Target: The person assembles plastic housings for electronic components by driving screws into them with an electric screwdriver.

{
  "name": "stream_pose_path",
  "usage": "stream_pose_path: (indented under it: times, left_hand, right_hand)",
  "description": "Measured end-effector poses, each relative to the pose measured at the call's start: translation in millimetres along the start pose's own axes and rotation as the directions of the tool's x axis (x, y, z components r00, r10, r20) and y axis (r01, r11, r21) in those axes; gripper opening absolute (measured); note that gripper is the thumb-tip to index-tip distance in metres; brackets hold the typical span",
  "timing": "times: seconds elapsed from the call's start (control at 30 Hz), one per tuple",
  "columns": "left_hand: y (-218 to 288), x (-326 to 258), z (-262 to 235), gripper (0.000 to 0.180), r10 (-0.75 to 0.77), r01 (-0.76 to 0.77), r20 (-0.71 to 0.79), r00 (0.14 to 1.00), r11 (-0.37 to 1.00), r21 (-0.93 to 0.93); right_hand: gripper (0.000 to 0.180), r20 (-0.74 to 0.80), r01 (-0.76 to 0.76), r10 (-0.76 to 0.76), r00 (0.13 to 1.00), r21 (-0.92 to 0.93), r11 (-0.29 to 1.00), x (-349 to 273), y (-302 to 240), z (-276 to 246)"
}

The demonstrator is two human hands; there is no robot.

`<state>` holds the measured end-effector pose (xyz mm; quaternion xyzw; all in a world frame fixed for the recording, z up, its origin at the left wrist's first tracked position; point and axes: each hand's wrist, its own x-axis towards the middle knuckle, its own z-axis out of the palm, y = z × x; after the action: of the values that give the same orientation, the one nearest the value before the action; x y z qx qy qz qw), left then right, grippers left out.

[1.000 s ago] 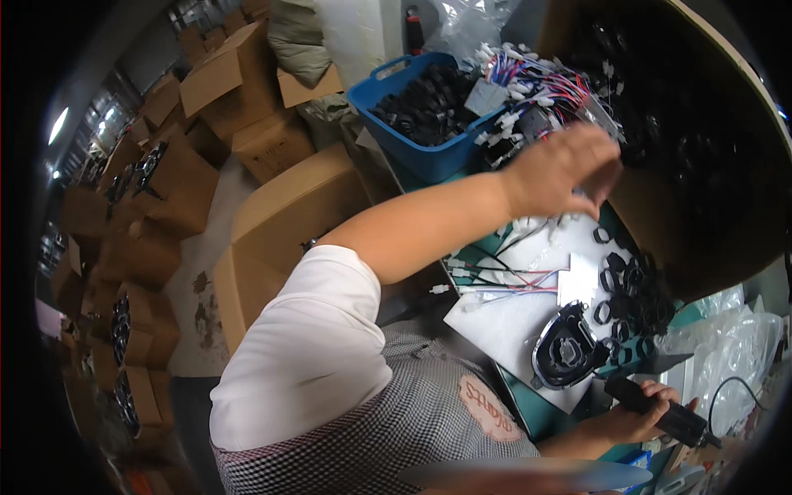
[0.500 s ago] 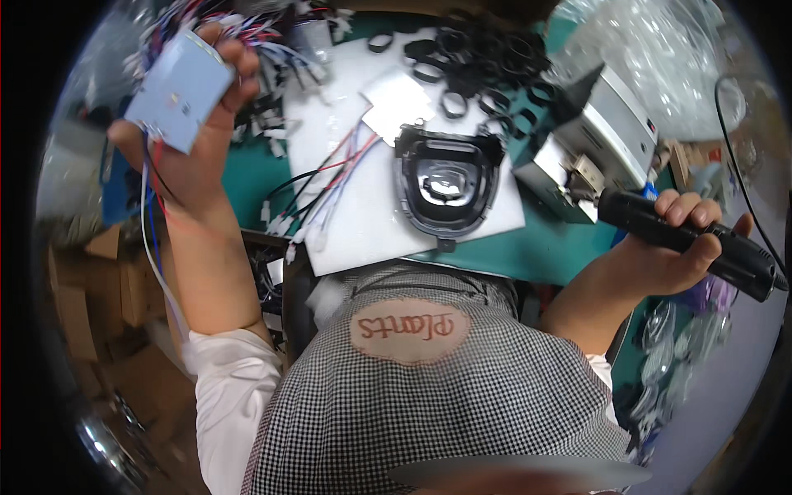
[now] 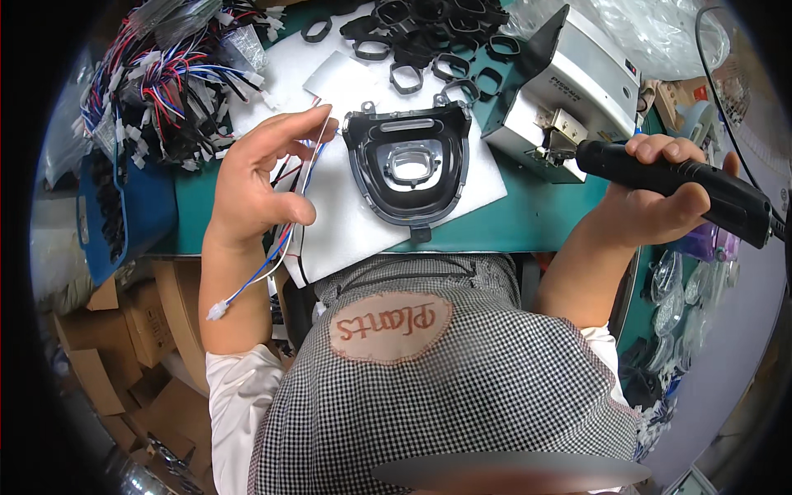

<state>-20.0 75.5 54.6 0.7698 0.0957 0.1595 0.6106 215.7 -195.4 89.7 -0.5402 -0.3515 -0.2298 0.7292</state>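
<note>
My left hand [image 3: 262, 177] holds a thin light-coloured circuit board [image 3: 316, 150] by opposite edges, between thumb and fingers. The board is seen almost edge-on, and red, black, blue and white wires trail from it to a white connector [image 3: 218, 310]. Just right of it, a black lamp housing [image 3: 410, 202] with a clear lens in its middle lies on a white foam sheet [image 3: 487, 186]. My right hand [image 3: 660, 194] is wrapped around a black electric screwdriver [image 3: 701, 183]. Its front end is at the outlet of a grey-white box-shaped screw feeder [image 3: 577, 91].
Black rings [image 3: 451, 68] are piled behind the housing, near a flat silvery square plate [image 3: 338, 76]. Bundled wires with white connectors [image 3: 165, 82] lie at the far left, above a blue bin [image 3: 148, 210]. Clear plastic bags [image 3: 660, 37] are at the back right. Cardboard boxes [image 3: 107, 355] stand lower left.
My left hand has brought the board right, toward the lamp housing, and turned it from face-on to nearly edge-on. The screwdriver stays in my right hand, its front end now at the feeder's outlet.
</note>
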Motion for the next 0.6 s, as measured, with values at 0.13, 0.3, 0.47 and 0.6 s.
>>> stream_pose_path:
  times: [0.13,0.3,0.47,0.6]
  left_hand:
    - [-1.4,-2.5,3.2,0.108,0.016,-0.015,-0.042,0.999,1.000,0.009]
    - [0.2,0.7,8.3,0.102,0.043,-0.041,-0.045,0.998,0.998,0.036]
    - [9.6,2.2,23.1,0.083,0.081,-0.083,0.017,0.997,0.953,0.293]
    - [15.7,5.2,55.3,0.076,0.237,-0.173,-0.002,0.972,0.717,0.675]
  right_hand:
    - [0.090,-0.006,-0.027,0.027,1.000,0.041,0.999,-3.2,-0.9,14.6]
    - [0.086,0.106,-0.130,0.117,0.987,0.129,0.983,4.8,-3.1,16.6]
    - [0.076,0.243,-0.278,0.202,0.949,0.335,0.901,-1.3,0.9,13.7]
    - [0.081,0.363,-0.272,0.061,0.930,0.566,0.778,-4.0,1.7,15.1]
